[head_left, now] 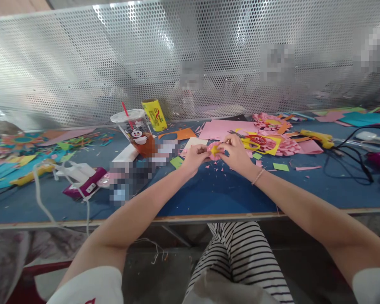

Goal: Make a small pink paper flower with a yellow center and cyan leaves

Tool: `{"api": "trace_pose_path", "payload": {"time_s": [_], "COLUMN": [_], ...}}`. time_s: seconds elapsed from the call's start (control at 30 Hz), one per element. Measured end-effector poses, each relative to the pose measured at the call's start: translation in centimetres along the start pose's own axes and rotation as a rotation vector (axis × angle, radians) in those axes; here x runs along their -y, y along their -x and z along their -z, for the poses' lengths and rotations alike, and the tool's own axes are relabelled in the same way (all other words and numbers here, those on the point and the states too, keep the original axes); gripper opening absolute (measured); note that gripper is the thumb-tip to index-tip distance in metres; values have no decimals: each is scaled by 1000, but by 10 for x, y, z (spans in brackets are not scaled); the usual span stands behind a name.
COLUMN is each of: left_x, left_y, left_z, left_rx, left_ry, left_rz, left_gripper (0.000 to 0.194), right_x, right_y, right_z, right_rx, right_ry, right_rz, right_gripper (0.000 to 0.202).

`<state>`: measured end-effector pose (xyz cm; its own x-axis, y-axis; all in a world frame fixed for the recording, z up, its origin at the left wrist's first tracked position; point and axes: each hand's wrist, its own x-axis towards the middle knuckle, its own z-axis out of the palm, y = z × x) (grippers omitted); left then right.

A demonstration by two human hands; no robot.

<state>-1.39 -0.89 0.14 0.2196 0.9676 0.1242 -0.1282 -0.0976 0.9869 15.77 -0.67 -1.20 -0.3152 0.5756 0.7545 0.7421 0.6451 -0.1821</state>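
Note:
Between my two hands, just above the blue tabletop, is a small pink paper flower [214, 151] with a yellow star-shaped centre. My left hand [194, 159] pinches its left edge between thumb and fingers. From the other side, my right hand [236, 153] has its fingertips closed at the yellow centre and right edge. Scissors with red and yellow handles [255, 141] lie just beyond my right hand, on yellow paper. Small pink scraps are scattered below the flower. My fingers cover part of its edges.
A plastic cup [138, 131] with a red straw stands left of my hands, near a yellow packet [155, 115]. Yellow glue guns lie at left [34, 174] and right [318, 137], with cables. Pink paper [226, 128] and fringed pink flowers lie behind. A perforated metal panel [164, 55] borders the back.

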Motion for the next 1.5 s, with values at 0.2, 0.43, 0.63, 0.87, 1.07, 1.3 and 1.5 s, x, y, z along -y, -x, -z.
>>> {"api": "trace_pose_path", "payload": {"time_s": [0.2, 0.43, 0.63, 0.87, 1.07, 1.3, 1.5], "left_x": [1, 2, 1, 1, 4, -1, -1], "left_y": [0, -7, -12, -14, -15, -7, -3], "left_z": [-2, 6, 12, 14, 15, 5, 0], "left_rx": [2, -132, -190, -202, -227, -124, -99], "left_ry": [-12, -85, -7, -3, -112, -35, -59], "left_rz": [-17, -116, -105, -121, -144, -48, -73], "left_gripper": [16, 14, 19, 22, 19, 21, 24], "right_x": [3, 2, -25, -59, -48, -12, 0], "right_y": [0, -4, -6, -4, -2, -2, -3], "right_z": [4, 16, 26, 28, 21, 13, 13], "right_rx": [76, -23, 3, 71, 149, 193, 277], "right_ry": [20, -74, -120, -84, -67, -310, -510], "right_rz": [47, 16, -92, -222, -127, -131, -357], "right_gripper": [10, 10, 11, 12, 25, 28, 24]}}
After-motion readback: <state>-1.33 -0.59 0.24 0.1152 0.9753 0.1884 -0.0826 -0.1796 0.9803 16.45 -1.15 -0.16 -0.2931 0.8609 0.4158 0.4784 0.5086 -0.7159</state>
